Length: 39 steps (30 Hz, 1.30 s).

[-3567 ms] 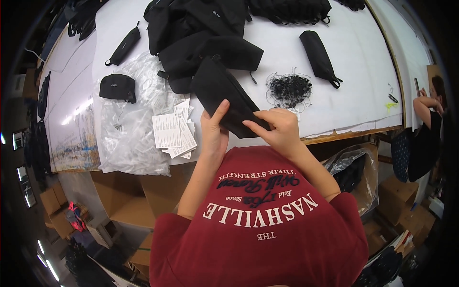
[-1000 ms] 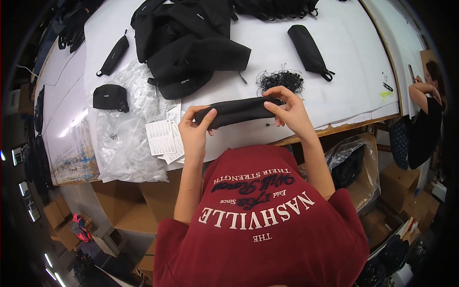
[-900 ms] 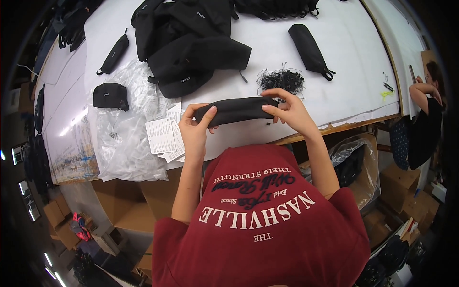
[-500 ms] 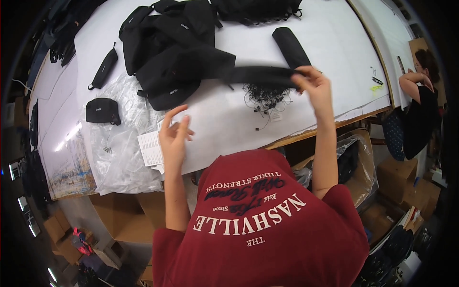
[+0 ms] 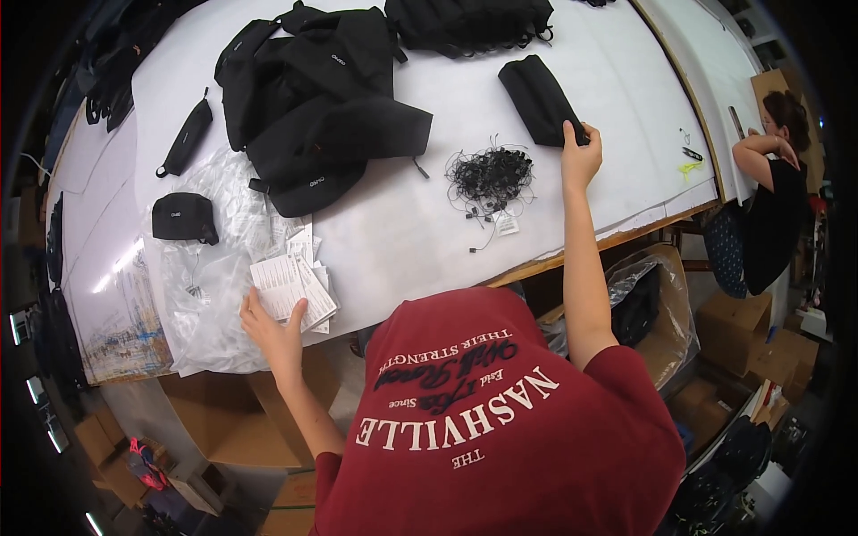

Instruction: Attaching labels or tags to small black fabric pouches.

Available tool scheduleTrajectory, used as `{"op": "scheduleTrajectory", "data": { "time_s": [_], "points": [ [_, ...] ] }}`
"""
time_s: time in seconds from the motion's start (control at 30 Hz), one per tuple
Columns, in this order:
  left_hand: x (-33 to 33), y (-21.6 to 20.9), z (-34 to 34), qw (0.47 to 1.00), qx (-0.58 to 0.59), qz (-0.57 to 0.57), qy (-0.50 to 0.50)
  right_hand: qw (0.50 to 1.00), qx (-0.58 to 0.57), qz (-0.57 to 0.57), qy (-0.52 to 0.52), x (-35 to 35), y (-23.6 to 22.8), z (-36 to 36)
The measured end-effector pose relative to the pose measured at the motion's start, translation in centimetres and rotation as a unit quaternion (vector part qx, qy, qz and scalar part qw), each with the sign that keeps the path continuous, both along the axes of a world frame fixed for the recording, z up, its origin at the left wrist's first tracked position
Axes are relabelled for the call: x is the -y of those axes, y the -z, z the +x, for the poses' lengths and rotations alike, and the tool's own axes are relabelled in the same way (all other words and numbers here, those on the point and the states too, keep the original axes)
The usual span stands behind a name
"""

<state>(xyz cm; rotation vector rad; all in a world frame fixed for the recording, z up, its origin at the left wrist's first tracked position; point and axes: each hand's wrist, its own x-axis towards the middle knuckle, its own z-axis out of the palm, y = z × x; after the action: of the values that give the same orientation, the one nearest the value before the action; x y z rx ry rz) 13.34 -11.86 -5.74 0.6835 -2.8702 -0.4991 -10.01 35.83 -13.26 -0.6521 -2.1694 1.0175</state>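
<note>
Both hands have parted since the earlier frame: the black pouch, stretched between them 1 second ago, has gone to the upper right of the frame, and the left hand has dropped to the cards. From where I stand, the right hand (image 5: pixel 582 161) has its thumb over the near end of the black pouch (image 5: pixel 534 96), pinching it against the table (image 5: pixel 384 255); whether a 2nd pouch lies underneath, I can't tell. Over at centre left, the left hand (image 5: pixel 275 338) is spread, thumb and fingers apart at the lower edge of the white cards (image 5: pixel 290 288); I can't see whether it grips any.

Between the hands sits a tangle of black strings (image 5: pixel 490 179). Clear plastic bags (image 5: pixel 210 299) spread beside the cards, with a small black pouch (image 5: pixel 183 217) on their upper edge and a slim black pouch (image 5: pixel 186 138) above. Black bags (image 5: pixel 313 107) heap at upper centre left. At the far right, a person in black (image 5: pixel 774 201) leans on another table.
</note>
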Motion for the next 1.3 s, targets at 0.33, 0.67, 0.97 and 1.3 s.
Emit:
{"op": "scheduleTrajectory", "data": {
  "time_s": [0.33, 0.67, 0.97, 1.3],
  "points": [
    [0.0, -0.4, -0.6, 1.0, -0.011, -0.027, -0.006, 0.999, 0.026, -0.042, -0.021, -0.4, -0.9, -0.6],
    [2.3, -1.2, -1.6, 0.949, -0.051, 0.305, -0.053, 0.982, 0.046, 0.165, -0.082, 4.8, -5.7, 1.7],
    [-1.3, -2.7, -2.4, 0.834, -0.198, 0.514, -0.026, 0.893, 0.291, 0.239, -0.245, 8.2, -3.6, 0.3],
    [-6.5, -2.2, -4.1, 0.736, -0.124, 0.665, 0.03, 0.888, 0.309, 0.173, -0.295, 7.5, -3.0, -1.5]
  ]
}}
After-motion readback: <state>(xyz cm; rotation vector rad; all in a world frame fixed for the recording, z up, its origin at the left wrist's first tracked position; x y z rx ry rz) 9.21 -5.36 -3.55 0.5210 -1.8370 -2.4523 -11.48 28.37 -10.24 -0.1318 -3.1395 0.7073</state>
